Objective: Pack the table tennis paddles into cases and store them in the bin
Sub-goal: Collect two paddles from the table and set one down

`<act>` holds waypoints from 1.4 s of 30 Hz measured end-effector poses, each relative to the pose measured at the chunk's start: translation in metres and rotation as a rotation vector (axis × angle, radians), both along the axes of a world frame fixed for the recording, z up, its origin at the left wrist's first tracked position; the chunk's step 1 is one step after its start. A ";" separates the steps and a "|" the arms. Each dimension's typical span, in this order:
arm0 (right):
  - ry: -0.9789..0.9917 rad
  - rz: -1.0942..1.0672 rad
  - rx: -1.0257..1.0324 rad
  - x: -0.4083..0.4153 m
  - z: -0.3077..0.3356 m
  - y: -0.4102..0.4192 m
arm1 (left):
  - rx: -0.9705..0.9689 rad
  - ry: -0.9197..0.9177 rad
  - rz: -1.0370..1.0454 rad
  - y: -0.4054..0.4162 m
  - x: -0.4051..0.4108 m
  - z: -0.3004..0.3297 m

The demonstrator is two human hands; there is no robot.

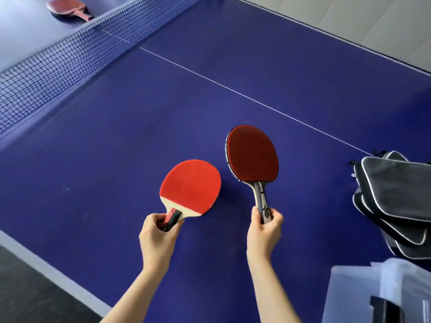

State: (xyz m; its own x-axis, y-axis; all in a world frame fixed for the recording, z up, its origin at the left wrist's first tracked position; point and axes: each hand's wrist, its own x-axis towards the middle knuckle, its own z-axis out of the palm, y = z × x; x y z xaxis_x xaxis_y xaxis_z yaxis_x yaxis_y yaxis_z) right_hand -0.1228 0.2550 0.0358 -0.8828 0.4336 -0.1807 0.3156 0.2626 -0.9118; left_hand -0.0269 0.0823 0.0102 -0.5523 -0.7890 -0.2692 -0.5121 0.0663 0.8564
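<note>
My left hand (156,236) grips the short black-and-red handle of a bright red paddle (191,186), its blade low over the blue table. My right hand (264,231) grips the long dark handle of a dark red paddle (253,153), held beside the first with its blade pointing away from me. A third red paddle (67,8) lies flat beyond the net at the far left. A pile of grey cases with white piping (394,197) lies at the right edge. A clear plastic bin (354,290) shows at the bottom right corner.
The net (58,66) crosses the blue table (116,148) at the upper left. A white centre line runs diagonally toward the cases. The table's near edge and dark floor are at the lower left. A black clip sits on the bin's rim.
</note>
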 end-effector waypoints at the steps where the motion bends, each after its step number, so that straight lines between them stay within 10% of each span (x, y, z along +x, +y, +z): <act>1: -0.015 -0.019 -0.025 0.014 0.001 -0.006 | 0.020 -0.003 0.000 0.002 0.002 0.000; 21: -0.042 -0.411 0.052 0.117 -0.008 -0.180 | 0.878 -0.092 -0.455 -0.067 0.006 0.001; 42: -0.071 -0.137 0.312 0.138 -0.019 -0.187 | 0.827 -0.120 -0.565 -0.069 -0.001 0.004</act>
State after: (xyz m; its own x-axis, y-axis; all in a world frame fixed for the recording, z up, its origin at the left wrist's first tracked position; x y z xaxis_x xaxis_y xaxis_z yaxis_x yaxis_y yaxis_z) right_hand 0.0153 0.0679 0.0163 -0.8026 0.5911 -0.0799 0.4273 0.4763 -0.7685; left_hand -0.0281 0.0131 0.0146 -0.7212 0.0398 -0.6916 -0.6749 -0.2656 0.6885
